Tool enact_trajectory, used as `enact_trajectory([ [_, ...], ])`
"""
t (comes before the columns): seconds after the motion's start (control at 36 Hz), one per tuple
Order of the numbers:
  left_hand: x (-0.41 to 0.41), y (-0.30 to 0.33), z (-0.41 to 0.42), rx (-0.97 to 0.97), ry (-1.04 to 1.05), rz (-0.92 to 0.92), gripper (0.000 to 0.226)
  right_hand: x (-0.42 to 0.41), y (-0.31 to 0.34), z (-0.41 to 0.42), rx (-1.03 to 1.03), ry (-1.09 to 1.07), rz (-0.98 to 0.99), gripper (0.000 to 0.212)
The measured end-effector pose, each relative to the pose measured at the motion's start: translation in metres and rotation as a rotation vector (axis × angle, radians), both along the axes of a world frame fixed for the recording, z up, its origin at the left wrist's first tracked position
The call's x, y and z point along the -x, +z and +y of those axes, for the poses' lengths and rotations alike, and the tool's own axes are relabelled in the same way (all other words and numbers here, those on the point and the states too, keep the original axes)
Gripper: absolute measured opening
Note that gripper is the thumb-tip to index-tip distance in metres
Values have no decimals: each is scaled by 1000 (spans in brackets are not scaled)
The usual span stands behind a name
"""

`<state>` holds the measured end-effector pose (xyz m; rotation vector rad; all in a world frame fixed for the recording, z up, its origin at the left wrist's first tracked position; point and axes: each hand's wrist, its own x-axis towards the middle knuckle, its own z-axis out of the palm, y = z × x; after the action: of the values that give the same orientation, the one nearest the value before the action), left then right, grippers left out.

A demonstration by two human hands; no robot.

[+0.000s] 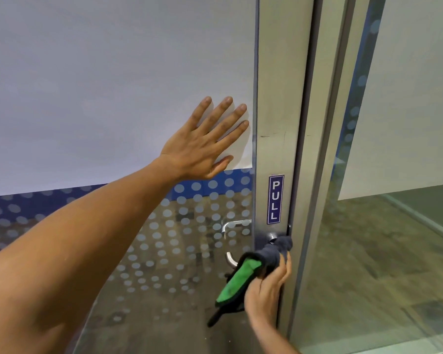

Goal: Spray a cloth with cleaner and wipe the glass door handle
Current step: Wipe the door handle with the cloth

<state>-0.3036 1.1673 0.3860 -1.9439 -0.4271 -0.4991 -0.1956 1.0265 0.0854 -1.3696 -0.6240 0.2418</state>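
On the frosted glass at left, the left hand is pressing flat, fingers spread. Lower right, the right hand is gripping the soft, light cloth, bunching it around the stiff metal door handle; holding it bunched looks best.

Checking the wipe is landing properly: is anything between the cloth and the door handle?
Nothing visible. The right hand grips the cloth, which is wrapped directly over the handle at its base on the metal frame. The left hand rests flat on the glass, well above.
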Motion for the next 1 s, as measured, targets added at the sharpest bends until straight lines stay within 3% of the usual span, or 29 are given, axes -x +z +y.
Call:
enact_trajectory([
  [0.08,0,-1,0,-8,0,1,76,22,31,17,-46,-153,457,53],
  [0.17,-1,-1,0,-2,-6,3,76,32,46,27,2,-178,727,45],
  [0.28,-1,-1,1,-16,-12,1,77,39,48,31,39,-141,841,31],
  [0.42,0,-1,0,-5,3,0,78,64,54,27,155,18,1007,61],
  [0.5,1,0,-1,-1,14,3,77,89,56,28,113,176,1071,39],
  [0.64,1,0,-2,2,9,3,77,118,54,16,126,360,884,40],
  [0.72,1,0,-1,11,3,0,77,104,62,1,97,228,789,57],
  [0.83,1,0,0,9,-9,-2,77,55,86,-16,-46,-9,576,58],
  [0.92,1,0,0,10,-22,-2,77,11,108,-12,30,-212,281,49],
  [1.0,1,0,0,18,-25,-2,76,-17,119,5,167,-307,49,59],
])
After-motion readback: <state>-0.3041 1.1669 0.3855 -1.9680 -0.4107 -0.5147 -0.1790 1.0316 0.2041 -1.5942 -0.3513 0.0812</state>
